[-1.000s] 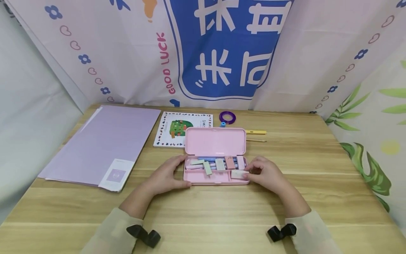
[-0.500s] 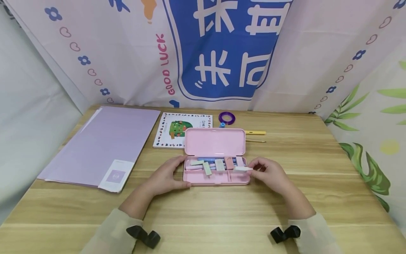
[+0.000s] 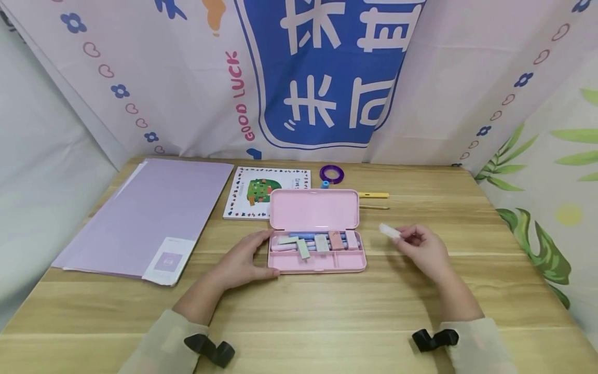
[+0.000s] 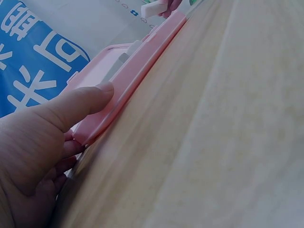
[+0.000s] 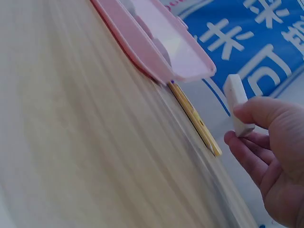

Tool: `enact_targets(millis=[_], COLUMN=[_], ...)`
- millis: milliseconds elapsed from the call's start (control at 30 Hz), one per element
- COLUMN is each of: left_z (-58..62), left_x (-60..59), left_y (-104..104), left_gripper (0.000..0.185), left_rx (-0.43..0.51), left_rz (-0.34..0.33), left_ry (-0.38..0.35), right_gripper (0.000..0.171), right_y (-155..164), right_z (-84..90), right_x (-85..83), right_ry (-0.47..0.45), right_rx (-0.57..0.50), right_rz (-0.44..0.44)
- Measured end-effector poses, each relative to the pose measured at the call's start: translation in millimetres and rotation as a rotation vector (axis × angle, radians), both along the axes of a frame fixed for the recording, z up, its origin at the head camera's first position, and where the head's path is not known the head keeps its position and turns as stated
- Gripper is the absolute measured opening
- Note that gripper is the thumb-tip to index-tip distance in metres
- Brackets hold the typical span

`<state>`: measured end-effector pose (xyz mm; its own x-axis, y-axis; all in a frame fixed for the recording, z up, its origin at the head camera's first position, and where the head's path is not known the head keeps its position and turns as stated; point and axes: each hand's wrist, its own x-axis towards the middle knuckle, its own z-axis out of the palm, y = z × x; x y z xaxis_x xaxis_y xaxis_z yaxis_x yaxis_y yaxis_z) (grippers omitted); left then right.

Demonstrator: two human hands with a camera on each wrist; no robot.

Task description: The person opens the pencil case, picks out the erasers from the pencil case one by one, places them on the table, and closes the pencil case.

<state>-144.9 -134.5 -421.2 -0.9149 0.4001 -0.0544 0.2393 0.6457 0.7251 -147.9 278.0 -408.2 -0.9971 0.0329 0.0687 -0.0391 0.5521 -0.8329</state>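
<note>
A printed cloth (image 3: 322, 78) is hanging at 12 o'clock, behind a wooden table (image 3: 317, 317); I'm counting the hours round the pink pencil case (image 3: 314, 208), with 12 pointing away from the person. A lilac folder (image 3: 159, 202) is lying at 9. The case is sitting in the middle, its lid standing open towards 12. A booklet (image 3: 257, 193) is showing from behind it at about 10:30. Between 8 and 9, the left hand (image 3: 243, 264) is holding the case, its thumb resting on the front edge, its fingers curling round the end. The right hand (image 3: 426, 253) is hovering at 3. A purple ring (image 3: 331, 182) is lying at 12; a slim yellow item (image 3: 376, 195) and a pencil (image 3: 375, 207) are sticking out at 2. Inside, 5 small erasers (image 3: 336, 240) are resting over pens (image 3: 299, 235). The white eraser (image 3: 390, 231) is sitting in the right hand's narrow pinch, tilting, apart from the case.
</note>
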Motion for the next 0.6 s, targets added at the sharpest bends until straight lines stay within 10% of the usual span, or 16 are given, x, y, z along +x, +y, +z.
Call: enact_targets(millis=[600], left_z=[-1.0], left_x=[-0.3], left_y=[-0.3], left_gripper=[0.097], left_rx=[-0.005], left_rz=[0.003], left_ry=[0.000], right_gripper=[0.061], right_y=[121.2], right_z=[-9.0], right_x=[8.5], right_ry=[-0.182], right_rx=[0.296], right_rz=[-0.474])
